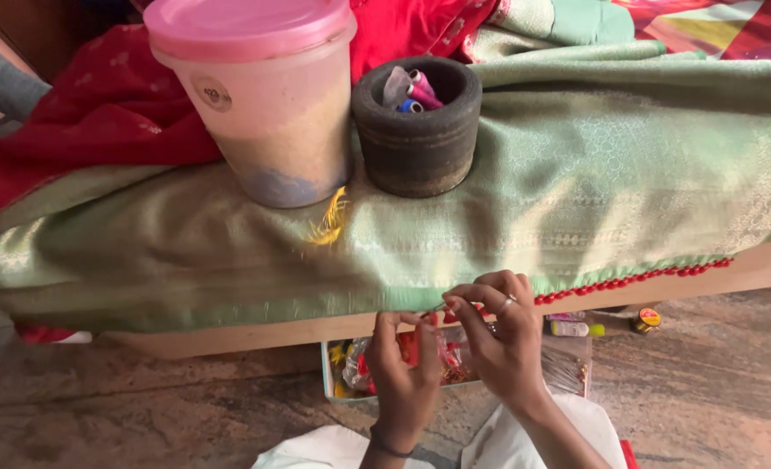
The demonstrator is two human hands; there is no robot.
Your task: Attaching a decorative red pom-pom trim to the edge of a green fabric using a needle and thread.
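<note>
Nearest the camera, white-clothed knees sit above a stone floor (142, 417), with a dark band on the left wrist. Both hands are raised to the hanging edge of the green fabric (576, 174). The left hand (403, 365) has its fingers curled narrow and pinches the hem from below. The right hand (502, 334), wearing a ring, is closed on a thin needle (440, 306) whose tip points left at the hem — thumb and forefinger pinched tight, the other fingers folded over. Whether thread runs from the needle cannot be told.

Judgement on method: the work looks like edging, since a row of small red beads (637, 278) runs along the hem to the right of the hands and stops where they meet. Good practice here would be to keep the hem taut between the hands and to match the spacing of the beads in place.

Just behind the hands, on the floor, lies a clear box of supplies (350, 365); its contents are too small to sort. Small tubes and a yellow-capped item (648, 320) lie to its right.

Farther back, the fabric drapes over a wooden worktop (229, 334). On it stand a pink-lidded plastic tub (264, 95) and, just beside it on the right, a dark round holder (417, 130) with thread spools — red cloth (81, 104) lies beyond.
</note>
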